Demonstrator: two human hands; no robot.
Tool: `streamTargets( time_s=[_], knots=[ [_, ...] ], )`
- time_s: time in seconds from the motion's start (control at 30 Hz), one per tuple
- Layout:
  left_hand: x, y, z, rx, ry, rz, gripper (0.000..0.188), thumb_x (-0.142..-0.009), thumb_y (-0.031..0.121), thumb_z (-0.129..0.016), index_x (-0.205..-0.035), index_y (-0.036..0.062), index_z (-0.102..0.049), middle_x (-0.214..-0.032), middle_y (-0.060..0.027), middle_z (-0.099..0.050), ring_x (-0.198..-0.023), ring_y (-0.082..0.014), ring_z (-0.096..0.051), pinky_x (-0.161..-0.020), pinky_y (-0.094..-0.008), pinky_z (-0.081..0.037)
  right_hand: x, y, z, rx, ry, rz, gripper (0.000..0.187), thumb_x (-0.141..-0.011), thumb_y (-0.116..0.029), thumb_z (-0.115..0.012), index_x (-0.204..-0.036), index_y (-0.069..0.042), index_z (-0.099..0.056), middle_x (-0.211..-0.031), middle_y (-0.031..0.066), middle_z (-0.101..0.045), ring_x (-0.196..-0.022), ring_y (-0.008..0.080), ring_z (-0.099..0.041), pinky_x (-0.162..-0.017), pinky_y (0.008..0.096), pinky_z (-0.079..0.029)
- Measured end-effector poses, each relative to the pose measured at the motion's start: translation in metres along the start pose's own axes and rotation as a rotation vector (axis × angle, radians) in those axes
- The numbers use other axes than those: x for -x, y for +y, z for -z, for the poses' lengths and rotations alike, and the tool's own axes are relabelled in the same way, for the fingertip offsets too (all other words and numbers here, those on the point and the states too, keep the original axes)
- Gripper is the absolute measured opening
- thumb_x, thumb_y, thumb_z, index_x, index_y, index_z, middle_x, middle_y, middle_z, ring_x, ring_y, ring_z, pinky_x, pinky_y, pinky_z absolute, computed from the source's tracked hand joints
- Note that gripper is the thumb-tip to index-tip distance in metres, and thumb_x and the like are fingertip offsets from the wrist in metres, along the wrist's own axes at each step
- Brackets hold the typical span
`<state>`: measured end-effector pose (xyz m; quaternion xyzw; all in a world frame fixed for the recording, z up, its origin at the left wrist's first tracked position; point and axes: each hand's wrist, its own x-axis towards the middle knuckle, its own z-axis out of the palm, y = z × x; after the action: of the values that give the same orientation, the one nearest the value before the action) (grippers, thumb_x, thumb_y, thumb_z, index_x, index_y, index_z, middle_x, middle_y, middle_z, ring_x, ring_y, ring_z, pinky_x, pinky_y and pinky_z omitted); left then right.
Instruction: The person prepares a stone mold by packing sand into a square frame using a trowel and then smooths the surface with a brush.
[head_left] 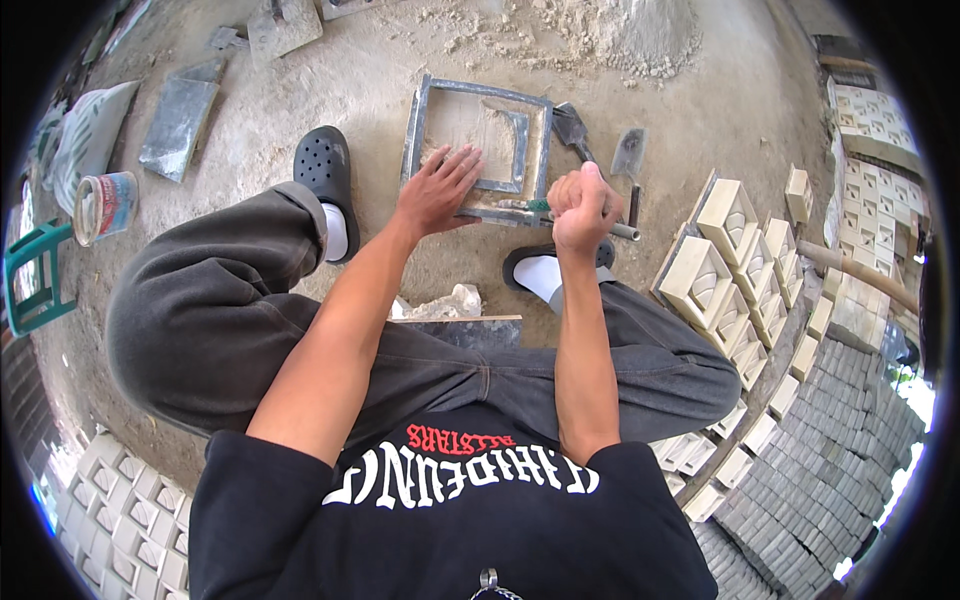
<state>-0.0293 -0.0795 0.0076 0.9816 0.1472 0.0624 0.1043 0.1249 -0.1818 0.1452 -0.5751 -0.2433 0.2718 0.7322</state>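
A square grey metal mould frame (412,135) lies on the ground between my feet, dusted with pale powder. Inside it sits a smaller angled grey piece (521,150). My left hand (440,190) rests open on the frame's near left part, fingers spread over the powdery inside. At the near right corner, my right hand (583,208) is closed in a fist round a small tool with a green part (538,205), its tip pointing left along the near bar. The fist hides most of this tool. Beyond it lies a dark flat-bladed trowel (571,128), touching or close to the frame.
Right of the frame lie a small flat plate (629,152) and a metal pipe (624,232). Cast pale blocks (705,270) stand in rows at the right. A powder heap (650,35) is at the back. A tub (106,207) and green stool (40,275) stand left.
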Motion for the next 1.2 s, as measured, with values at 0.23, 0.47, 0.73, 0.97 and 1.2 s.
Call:
streamTargets(
  time_s=[0.23, 0.47, 0.73, 0.97, 1.2],
  knots=[
    [0.000, 0.001, -0.002, 0.016, 0.018, -0.011, 0.096, -0.074, 0.066, -0.064, -0.142, 0.0036, -0.038, -0.149, -0.0087, -0.038, -0.141, -0.0230, -0.030, -0.118, -0.0431, -0.019, 0.002, 0.014, 0.000, 0.103, 0.027, 0.001, 0.050, -0.098, -0.017, -0.043, -0.051, -0.009, -0.027, -0.045, 0.0006, -0.031, -0.038, 0.0106, -0.024, -0.039, 0.0296, -0.021],
    [0.002, -0.003, -0.005, 0.014, 0.029, 0.002, 0.095, -0.074, 0.066, -0.064, -0.140, 0.0035, -0.040, -0.148, -0.0088, -0.040, -0.140, -0.0232, -0.032, -0.118, -0.0432, -0.019, -0.002, 0.002, 0.003, 0.040, -0.027, 0.039, 0.050, -0.099, -0.016, -0.042, -0.052, -0.010, -0.027, -0.046, -0.0002, -0.031, -0.040, 0.0095, -0.024, -0.040, 0.0289, -0.021],
    [-0.001, 0.000, 0.002, 0.007, 0.019, -0.003, 0.092, -0.076, 0.066, -0.062, -0.140, 0.0036, -0.041, -0.147, -0.0087, -0.041, -0.140, -0.0231, -0.032, -0.118, -0.0432, -0.020, -0.001, 0.000, 0.014, -0.069, 0.001, -0.002, 0.051, -0.098, -0.016, -0.047, -0.051, -0.007, -0.032, -0.049, -0.0034, -0.032, -0.044, 0.0059, -0.027, -0.043, 0.0276, -0.019],
    [0.001, -0.004, 0.003, 0.015, 0.013, -0.004, 0.092, -0.076, 0.065, -0.063, -0.140, 0.0031, -0.040, -0.147, -0.0093, -0.041, -0.140, -0.0233, -0.032, -0.118, -0.0429, -0.019, 0.001, 0.010, 0.005, 0.057, -0.024, 0.002, 0.048, -0.098, -0.015, -0.044, -0.053, -0.008, -0.029, -0.049, -0.0011, -0.033, -0.043, 0.0084, -0.027, -0.042, 0.0289, -0.022],
    [-0.001, 0.003, 0.001, 0.014, 0.034, -0.010, 0.093, -0.075, 0.067, -0.062, -0.139, 0.0032, -0.042, -0.145, -0.0085, -0.043, -0.139, -0.0227, -0.034, -0.118, -0.0430, -0.020, 0.002, 0.025, 0.010, -0.001, -0.109, -0.010, 0.045, -0.097, -0.013, -0.046, -0.054, -0.005, -0.032, -0.051, -0.0015, -0.033, -0.045, 0.0081, -0.028, -0.044, 0.0289, -0.021]
  ],
)
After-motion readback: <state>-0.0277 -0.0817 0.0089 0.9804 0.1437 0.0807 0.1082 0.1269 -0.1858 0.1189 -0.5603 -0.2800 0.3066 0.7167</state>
